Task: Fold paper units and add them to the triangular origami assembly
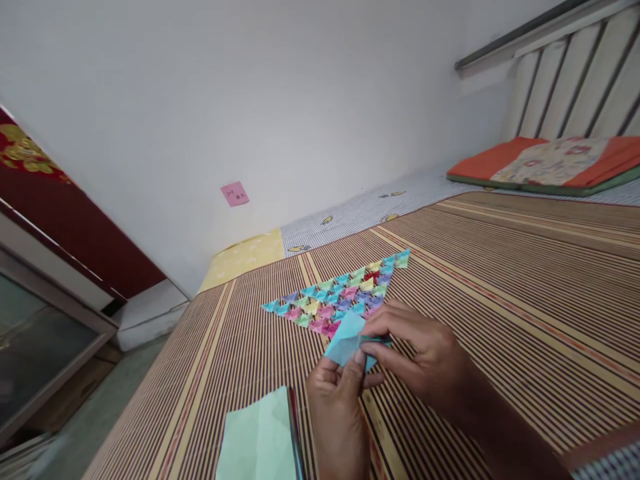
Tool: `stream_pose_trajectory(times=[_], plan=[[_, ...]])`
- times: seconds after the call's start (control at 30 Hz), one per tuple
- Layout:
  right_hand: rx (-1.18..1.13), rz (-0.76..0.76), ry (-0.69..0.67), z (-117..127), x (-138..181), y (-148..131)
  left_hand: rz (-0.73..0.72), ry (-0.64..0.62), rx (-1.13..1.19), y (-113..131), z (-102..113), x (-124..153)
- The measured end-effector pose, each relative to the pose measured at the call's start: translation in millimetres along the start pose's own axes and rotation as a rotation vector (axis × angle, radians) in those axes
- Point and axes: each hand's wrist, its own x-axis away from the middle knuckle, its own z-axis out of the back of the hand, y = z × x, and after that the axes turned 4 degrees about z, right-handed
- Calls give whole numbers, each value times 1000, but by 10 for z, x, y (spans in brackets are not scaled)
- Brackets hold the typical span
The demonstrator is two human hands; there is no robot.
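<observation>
A light blue sheet of paper (346, 335), partly folded, is held up between both hands over the striped mat. My left hand (340, 407) grips its lower edge with the thumb on top. My right hand (415, 347) pinches the folded right side between thumb and fingers. Just beyond the hands lies a triangular arrangement of small folded paper pieces (325, 300) in blue, pink, green, yellow, purple and red. Part of it is hidden behind the paper and my right hand. Left of my left wrist sits a stack of pale green paper (257, 437).
A striped woven mat (500, 280) covers the bed. Folded orange and floral cloth (550, 163) lies at the far right, below a white radiator (580, 73). A pink note (235, 194) is stuck on the white wall. The bed's edge drops to the floor (120, 393) at left.
</observation>
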Motion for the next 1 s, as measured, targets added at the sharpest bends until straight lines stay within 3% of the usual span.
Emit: stream_pose_trajectory(times=[0.1, 0.23, 0.57, 0.7, 0.8, 0.9, 1.0], plan=[[26, 17, 4, -46, -14, 22, 32, -16, 14, 5, -9, 0], [82, 125, -38, -74, -22, 11, 104, -28, 221, 44, -60, -5], [339, 252, -89, -137, -10, -17, 218, 97, 661, 151, -91, 3], [330, 242, -101, -140, -12, -81, 160, 118, 730, 202, -98, 35], [260, 236, -104, -147, -19, -115, 79, 103, 594, 196, -102, 60], [117, 143, 56, -147, -14, -77, 27, 154, 497, 174, -103, 56], [-79, -174, 233, -150, -1, 38, -7, 212, 487, 161, -104, 29]])
